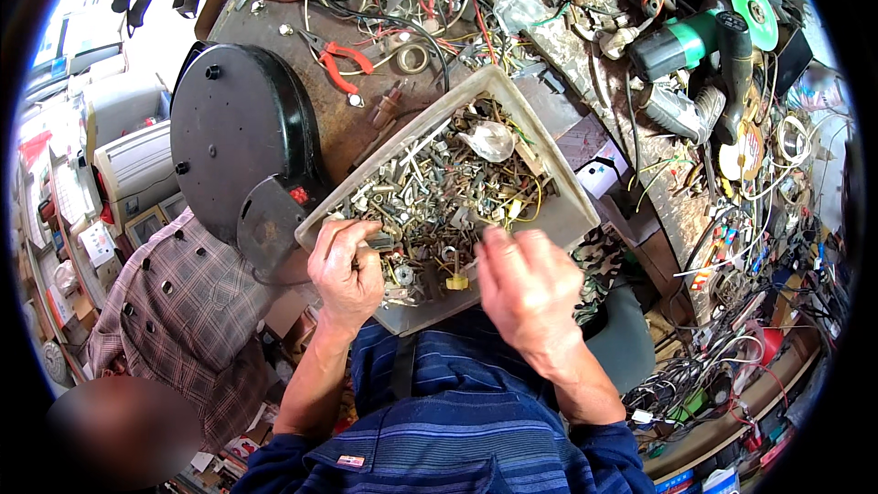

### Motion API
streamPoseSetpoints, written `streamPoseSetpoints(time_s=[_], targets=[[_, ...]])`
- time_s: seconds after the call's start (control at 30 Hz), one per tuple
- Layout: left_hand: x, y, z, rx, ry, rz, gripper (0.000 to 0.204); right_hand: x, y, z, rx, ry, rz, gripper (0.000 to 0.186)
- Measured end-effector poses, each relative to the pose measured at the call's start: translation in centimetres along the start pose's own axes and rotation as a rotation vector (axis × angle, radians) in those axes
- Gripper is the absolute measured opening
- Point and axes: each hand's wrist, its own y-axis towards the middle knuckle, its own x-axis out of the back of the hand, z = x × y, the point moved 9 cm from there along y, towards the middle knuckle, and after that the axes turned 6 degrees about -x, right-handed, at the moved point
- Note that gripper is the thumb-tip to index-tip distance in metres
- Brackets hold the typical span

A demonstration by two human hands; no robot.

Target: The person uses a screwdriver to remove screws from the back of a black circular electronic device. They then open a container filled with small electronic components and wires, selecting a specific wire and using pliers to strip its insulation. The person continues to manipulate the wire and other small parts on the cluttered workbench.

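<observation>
A translucent plastic tray (561, 225) full of small screws and metal fittings sits tilted in front of my body. My left hand (344, 271) is at its near-left side, fingers curled by the rim, with a small dark piece at the fingertips that I cannot make out clearly. My right hand (529, 293) reaches over the right part of the tray, fingers bunched downward; what they hold, if anything, is hidden. Between my hands lies a yellow piece (457, 281) with a metal stem. A clear plastic cup-like piece (491, 140) rests among the fittings.
A black round housing (226, 137) stands left on the workbench (274, 37), near red-handled pliers (343, 73). At right lie a green angle grinder (672, 46), tools and tangled cables (695, 384). A person in a plaid coat (178, 311) is close at my lower left.
</observation>
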Motion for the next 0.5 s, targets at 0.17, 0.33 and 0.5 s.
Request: streamPoseSetpoints(time_s=[0.17,0.33,0.5], targets=[[0.1,0.0,-0.1,0.009,0.002,-0.011,0.029,3.4,0.5,-3.0,-0.147,0.064,-0.071,0.026],[0.1,0.1,-0.2,0.000,0.008,-0.008,0.029,2.6,-0.6,-0.8,0.009,0.278,0.214,0.024],[0.2,0.2,-0.1,-0.011,-0.005,-0.014,0.034,-1.1,-0.2,0.3,0.021,0.144,0.188,0.024]])
